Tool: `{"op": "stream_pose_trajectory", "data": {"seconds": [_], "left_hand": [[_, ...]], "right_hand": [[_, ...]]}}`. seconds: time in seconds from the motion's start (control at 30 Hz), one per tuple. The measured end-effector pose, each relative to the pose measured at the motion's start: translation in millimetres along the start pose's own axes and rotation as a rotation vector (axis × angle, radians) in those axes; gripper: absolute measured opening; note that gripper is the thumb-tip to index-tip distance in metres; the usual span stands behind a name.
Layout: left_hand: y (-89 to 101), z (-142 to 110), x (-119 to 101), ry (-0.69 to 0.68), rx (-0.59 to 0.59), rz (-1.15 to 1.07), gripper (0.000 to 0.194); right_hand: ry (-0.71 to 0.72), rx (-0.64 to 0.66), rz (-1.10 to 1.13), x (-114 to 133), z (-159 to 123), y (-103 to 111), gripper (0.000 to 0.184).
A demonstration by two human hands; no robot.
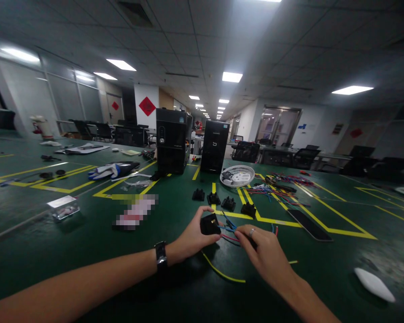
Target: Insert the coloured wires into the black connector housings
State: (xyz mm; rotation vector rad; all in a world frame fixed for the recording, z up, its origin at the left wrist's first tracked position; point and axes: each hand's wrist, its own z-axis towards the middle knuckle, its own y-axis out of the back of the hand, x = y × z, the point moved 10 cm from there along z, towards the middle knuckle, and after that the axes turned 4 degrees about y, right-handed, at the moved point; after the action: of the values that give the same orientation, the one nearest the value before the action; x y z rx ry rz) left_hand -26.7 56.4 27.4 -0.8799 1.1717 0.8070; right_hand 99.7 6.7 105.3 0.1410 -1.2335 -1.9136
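Note:
My left hand (191,235) grips a small black socket-like part (208,223) between thumb and fingers, and a brass-coloured contact shows on its face. Close beside it, my right hand (264,249) pinches a blue wire (227,228) whose end reaches the black part; whether it sits inside cannot be made out. Red and dark wires (230,238) lie around the fingertips. Just beyond my hands, several similar black parts (228,203) stand in a row on the green table. A yellow-green wire (222,271) lies in front of me.
Two black computer towers (215,146) stand at the back. A white basket (237,176) and loose coloured wires (283,190) lie right of them, with a phone (309,225) nearer. A white mouse-like object (374,285) is far right. Leftward are a clear box (63,207) and gloves (109,171).

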Motion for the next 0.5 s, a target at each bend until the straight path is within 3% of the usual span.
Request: {"op": "stream_pose_trajectory", "data": {"seconds": [0.37, 0.5], "left_hand": [[-2.5, 0, 4, 0.008, 0.026, -0.029, 0.081], [-8.7, -3, 2, 0.040, 0.061, -0.138, 0.070]], "right_hand": [[0.026, 0.087, 0.023, 1, -3, -20, 0.023], [0.055, 0.123, 0.023, 7, -4, -23, 0.026]]}}
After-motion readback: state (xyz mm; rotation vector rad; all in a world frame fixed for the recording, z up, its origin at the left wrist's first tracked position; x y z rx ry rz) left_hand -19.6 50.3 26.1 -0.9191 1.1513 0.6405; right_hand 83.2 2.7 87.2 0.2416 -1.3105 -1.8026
